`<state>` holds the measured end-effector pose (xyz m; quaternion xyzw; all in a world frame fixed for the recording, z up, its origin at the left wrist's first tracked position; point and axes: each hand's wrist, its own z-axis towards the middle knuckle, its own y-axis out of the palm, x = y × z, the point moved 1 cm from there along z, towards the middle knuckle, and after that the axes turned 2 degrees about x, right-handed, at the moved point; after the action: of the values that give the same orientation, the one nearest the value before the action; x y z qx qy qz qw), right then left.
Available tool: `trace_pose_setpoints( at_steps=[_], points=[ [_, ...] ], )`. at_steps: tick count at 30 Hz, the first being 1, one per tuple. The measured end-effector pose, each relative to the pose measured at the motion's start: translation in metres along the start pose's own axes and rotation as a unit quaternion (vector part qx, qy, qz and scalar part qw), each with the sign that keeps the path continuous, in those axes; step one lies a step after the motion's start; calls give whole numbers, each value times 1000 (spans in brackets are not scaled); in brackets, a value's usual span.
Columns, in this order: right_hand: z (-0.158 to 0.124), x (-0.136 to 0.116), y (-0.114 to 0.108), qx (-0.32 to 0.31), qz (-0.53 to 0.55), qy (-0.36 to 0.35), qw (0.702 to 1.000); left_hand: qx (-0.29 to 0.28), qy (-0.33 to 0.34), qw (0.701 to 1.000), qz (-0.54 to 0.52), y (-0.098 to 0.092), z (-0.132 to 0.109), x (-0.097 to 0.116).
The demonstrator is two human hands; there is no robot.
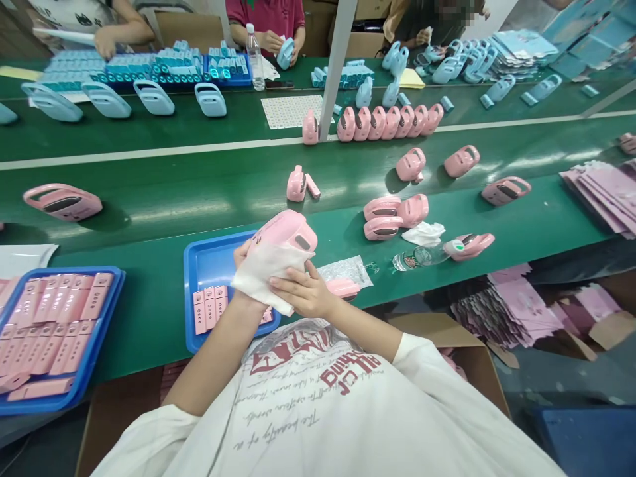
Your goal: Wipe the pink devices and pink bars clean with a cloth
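A pink plastic housing [284, 230] is raised above the table edge in front of my shirt. My left hand [242, 257] is closed round its left side, mostly hidden by a white cloth [265, 271]. With bent fingers, my right hand [304, 289] presses the cloth against the housing's underside. Below my left wrist, a blue tray [193, 281] holds several small pink blocks [209, 308]. Beside my right wrist lie another pink part [342, 287] and a clear plastic bag [348, 270].
A fuller blue tray [119, 285] of pink blocks stands at left. To the right lie pink housings [382, 228], a crumpled tissue [424, 234] and a tipped clear bottle [422, 257]. Across the green belt [199, 192], co-workers handle blue parts. A metal post [336, 66] rises there.
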<state>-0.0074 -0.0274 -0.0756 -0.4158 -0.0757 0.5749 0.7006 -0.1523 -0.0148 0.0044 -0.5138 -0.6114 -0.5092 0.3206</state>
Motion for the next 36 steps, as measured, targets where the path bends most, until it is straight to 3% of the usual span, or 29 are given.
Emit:
trace_pose_setpoints(
  at_steps=[3, 6, 8, 11, 14, 18, 25, 27, 29, 31, 34, 36],
  points=[
    [-9, -7, 3, 44, -5, 110, 993, 2, -52, 985, -165, 8, 11, 10],
    [0, -19, -9, 143, 77, 255, 953, 40, -78, 958, -273, 9, 11, 12],
    [13, -23, -22, 193, 198, 358, 892, 29, -102, 955, -275, 8, 7, 11],
    [33, -22, -38, 236, 359, 463, 775, 22, -116, 957, -264, 7, 2, 11],
    [50, -18, -51, 258, 463, 484, 697, 17, -116, 962, -247, 9, 0, 12],
    [61, -12, -58, 228, 560, 509, 612, 7, -108, 970, -217, 12, 0, 13],
    [67, -7, -63, 263, 632, 569, 456, 8, -122, 965, -232, 12, -1, 10],
    [66, -4, -63, 273, 637, 581, 427, 12, -122, 964, -235, 13, -1, 11],
    [64, 0, -60, 280, 631, 585, 426, 22, -110, 965, -235, 14, -1, 14],
    [60, 9, -54, 281, 610, 583, 458, 49, -95, 967, -232, 14, 0, 18],
    [53, 29, -43, 242, 536, 577, 567, 106, -110, 965, -213, 10, 1, 21],
    [50, 45, -38, 163, 431, 568, 682, 125, -133, 961, -207, 8, 3, 22]
  ],
)
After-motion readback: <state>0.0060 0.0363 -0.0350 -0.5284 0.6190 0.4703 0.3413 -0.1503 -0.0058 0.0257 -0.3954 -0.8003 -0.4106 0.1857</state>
